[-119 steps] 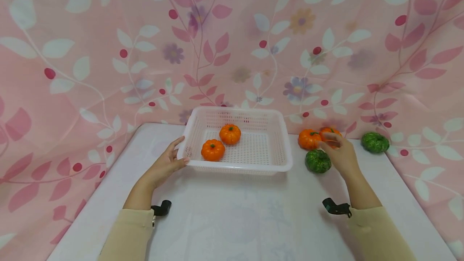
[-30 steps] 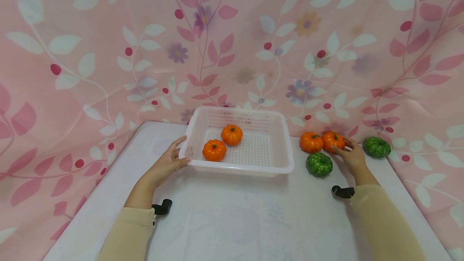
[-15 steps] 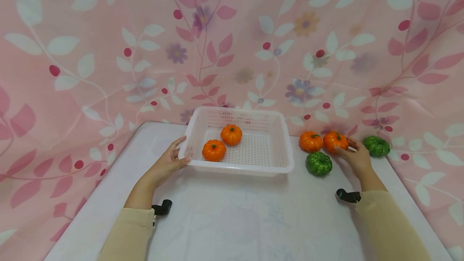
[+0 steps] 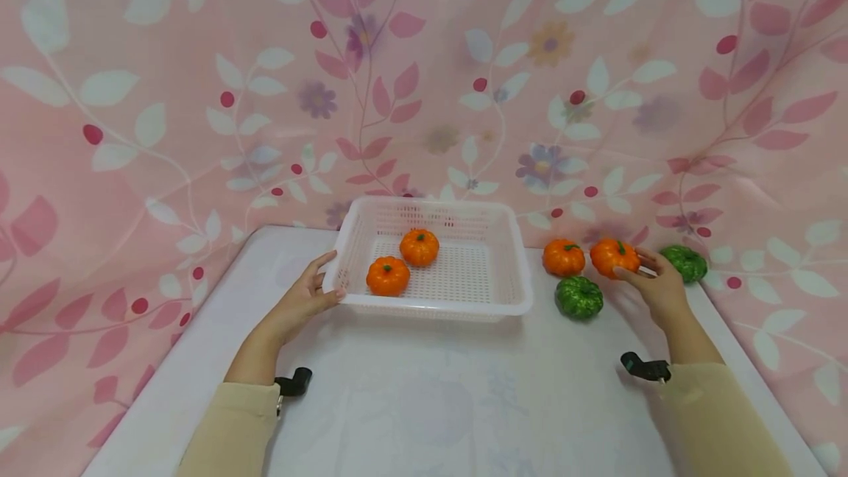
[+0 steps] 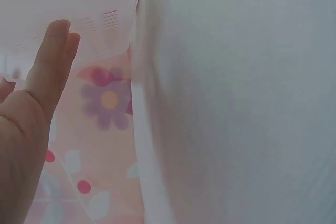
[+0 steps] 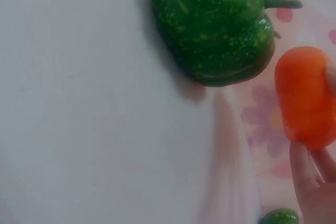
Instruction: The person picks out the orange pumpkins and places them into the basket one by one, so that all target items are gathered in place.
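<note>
My right hand [image 4: 662, 289] pinches an orange mini pumpkin [image 4: 615, 258] between thumb and fingers at the back right of the table. In the right wrist view that pumpkin [image 6: 304, 95] sits at the right edge, between the fingertips. To its left stands another orange pumpkin [image 4: 564, 258], with a green pumpkin [image 4: 579, 297] in front. My left hand [image 4: 301, 308] rests against the left front corner of a white plastic basket [image 4: 430, 306], fingers extended along its side and thumb at the front rim. Two orange pumpkins [image 4: 388, 276] lie inside the basket.
A second green pumpkin [image 4: 685, 263] lies near the table's back right corner, partly behind my right hand. A white cloth covers the table [image 4: 424, 396]. Pink floral fabric [image 4: 424, 79] hangs behind it.
From above the pumpkins, my right hand has lowered, taken hold of the orange pumpkin's right side and shifted it slightly right, opening a gap to its neighbour. The left hand stays at the basket.
</note>
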The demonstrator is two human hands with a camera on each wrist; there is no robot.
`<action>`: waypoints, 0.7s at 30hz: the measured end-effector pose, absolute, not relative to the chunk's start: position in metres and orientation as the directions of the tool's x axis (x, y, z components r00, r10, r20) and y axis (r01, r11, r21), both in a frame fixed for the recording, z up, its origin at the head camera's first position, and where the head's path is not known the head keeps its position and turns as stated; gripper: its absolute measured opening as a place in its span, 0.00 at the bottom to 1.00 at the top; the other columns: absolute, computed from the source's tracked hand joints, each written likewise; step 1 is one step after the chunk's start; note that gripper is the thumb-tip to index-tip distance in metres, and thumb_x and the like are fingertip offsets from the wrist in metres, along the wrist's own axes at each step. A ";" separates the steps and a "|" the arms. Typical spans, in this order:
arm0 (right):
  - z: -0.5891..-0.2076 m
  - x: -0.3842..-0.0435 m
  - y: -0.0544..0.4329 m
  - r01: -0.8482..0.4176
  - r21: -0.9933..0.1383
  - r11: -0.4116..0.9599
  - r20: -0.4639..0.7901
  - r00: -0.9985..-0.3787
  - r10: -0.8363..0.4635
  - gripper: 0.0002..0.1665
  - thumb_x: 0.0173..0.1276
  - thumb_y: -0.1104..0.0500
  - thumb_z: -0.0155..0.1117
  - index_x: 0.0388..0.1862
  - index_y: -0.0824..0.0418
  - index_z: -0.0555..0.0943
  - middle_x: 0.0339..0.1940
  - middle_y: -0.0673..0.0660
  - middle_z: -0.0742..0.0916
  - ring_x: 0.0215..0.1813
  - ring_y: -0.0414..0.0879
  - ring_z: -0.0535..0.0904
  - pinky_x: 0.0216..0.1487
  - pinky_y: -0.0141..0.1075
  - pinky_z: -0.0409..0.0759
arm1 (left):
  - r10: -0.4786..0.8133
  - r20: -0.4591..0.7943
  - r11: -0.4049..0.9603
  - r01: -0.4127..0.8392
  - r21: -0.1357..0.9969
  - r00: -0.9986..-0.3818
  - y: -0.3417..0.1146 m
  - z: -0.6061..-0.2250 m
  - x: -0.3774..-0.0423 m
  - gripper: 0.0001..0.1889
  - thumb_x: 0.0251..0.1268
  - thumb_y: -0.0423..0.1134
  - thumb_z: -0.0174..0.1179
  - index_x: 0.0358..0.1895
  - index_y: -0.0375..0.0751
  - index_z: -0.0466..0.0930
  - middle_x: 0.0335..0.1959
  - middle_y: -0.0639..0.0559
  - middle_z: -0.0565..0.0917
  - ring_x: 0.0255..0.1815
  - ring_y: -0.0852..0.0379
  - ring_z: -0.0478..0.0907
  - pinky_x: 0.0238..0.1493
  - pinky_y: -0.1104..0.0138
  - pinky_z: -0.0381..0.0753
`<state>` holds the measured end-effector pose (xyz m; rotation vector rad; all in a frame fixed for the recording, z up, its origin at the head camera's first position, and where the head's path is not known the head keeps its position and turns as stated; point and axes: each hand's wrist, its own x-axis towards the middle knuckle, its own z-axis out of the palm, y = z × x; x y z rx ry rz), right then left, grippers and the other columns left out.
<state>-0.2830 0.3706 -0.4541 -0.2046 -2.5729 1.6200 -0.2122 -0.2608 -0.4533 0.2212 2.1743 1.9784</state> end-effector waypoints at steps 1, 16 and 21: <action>-0.453 -0.281 0.370 0.065 -0.902 0.427 0.008 -0.986 0.166 0.48 0.68 0.43 0.67 0.81 0.53 0.58 0.71 0.64 0.65 0.53 0.34 0.70 0.50 0.26 0.79 | 0.238 -0.042 0.096 -0.020 0.995 -0.970 -0.261 -0.453 -0.212 0.47 0.68 0.35 0.65 0.81 0.53 0.43 0.68 0.28 0.66 0.50 0.54 0.77 0.53 0.71 0.77; -0.431 -0.261 0.356 0.109 -0.918 0.380 -0.044 -0.983 0.177 0.48 0.66 0.43 0.69 0.80 0.48 0.59 0.74 0.64 0.64 0.59 0.41 0.72 0.58 0.31 0.77 | 0.230 -0.043 0.130 -0.013 0.991 -0.972 -0.260 -0.453 -0.212 0.45 0.70 0.35 0.62 0.81 0.53 0.42 0.69 0.30 0.66 0.52 0.52 0.75 0.53 0.72 0.76; -0.422 -0.254 0.349 0.122 -0.914 0.387 -0.055 -0.982 0.182 0.50 0.66 0.41 0.69 0.81 0.49 0.58 0.75 0.66 0.63 0.64 0.49 0.70 0.67 0.44 0.70 | 0.229 -0.037 0.137 -0.006 0.991 -0.973 -0.258 -0.452 -0.211 0.44 0.71 0.33 0.61 0.81 0.51 0.42 0.69 0.29 0.66 0.52 0.52 0.75 0.53 0.72 0.76</action>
